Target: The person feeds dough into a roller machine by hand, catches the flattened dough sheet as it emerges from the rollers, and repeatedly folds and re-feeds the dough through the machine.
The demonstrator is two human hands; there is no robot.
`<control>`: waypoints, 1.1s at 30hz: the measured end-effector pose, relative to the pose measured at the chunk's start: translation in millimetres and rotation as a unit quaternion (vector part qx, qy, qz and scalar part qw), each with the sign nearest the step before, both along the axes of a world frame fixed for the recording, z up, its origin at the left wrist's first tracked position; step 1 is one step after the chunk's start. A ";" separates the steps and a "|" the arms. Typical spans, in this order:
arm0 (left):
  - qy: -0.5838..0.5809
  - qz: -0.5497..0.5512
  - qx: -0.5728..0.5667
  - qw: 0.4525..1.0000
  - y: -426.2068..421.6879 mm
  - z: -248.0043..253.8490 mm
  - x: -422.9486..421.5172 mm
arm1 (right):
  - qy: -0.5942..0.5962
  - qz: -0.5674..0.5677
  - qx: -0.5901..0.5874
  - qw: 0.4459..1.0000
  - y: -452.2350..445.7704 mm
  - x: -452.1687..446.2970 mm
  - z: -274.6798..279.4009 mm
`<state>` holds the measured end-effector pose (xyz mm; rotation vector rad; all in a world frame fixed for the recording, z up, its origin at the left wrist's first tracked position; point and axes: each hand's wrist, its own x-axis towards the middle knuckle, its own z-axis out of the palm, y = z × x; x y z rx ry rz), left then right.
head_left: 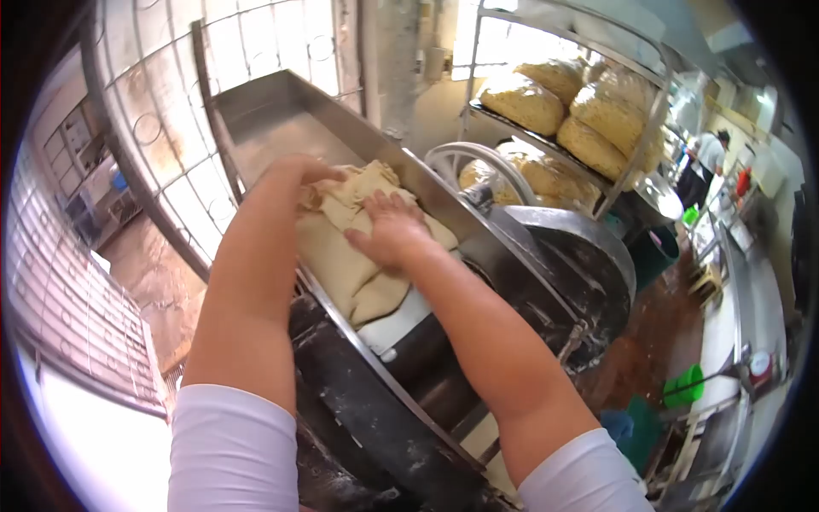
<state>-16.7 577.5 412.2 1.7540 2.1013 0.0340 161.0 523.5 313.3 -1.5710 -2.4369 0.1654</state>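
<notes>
A thick, folded mass of pale dough (333, 256) lies in a long metal trough (286, 111) on a dark, flour-marked machine (358, 427). My left hand (309, 173) reaches over the far left part of the dough, where the dough is bunched and wrinkled; its fingers are partly hidden. On top of the dough, to the right, rests my right hand (394, 229), its fingers spread and pressing on the surface. The near end of the dough hangs over a white roller-like surface (405, 328).
A rack (469, 94) at the back right holds several large plastic-covered lumps. Beside the trough are a spoked wheel (512, 175) and a curved metal guard (589, 230). Barred windows (153, 111) stand at left. A person (708, 158) is far right, near a long counter (759, 282).
</notes>
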 end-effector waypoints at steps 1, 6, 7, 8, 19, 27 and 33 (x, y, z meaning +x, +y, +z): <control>0.006 -0.013 -0.013 1.000 -5.8 4.8 0.6 | 0.010 0.006 -0.015 1.000 -1.8 3.6 4.1; 0.081 0.016 -0.090 0.993 7.5 -1.1 -10.2 | 0.038 0.027 -0.033 0.998 -11.6 17.5 20.5; 0.081 0.002 -0.084 0.993 5.0 1.7 -7.8 | 0.032 0.033 -0.045 0.998 -11.4 19.7 23.2; 0.081 -0.012 -0.082 0.993 1.6 3.2 -5.4 | 0.025 0.039 -0.060 0.997 -10.5 22.6 25.4; -0.227 -0.134 -0.083 0.961 -45.8 -33.3 36.1 | 0.194 0.048 0.012 0.980 -69.7 133.2 40.0; -0.340 -0.135 -0.081 0.927 -82.8 -31.8 58.3 | 0.652 -0.108 -0.061 0.748 -237.3 300.0 13.2; -0.325 -0.164 -0.010 0.931 -102.6 -31.4 72.6 | 0.711 -0.235 -0.250 0.614 -302.0 315.7 -119.7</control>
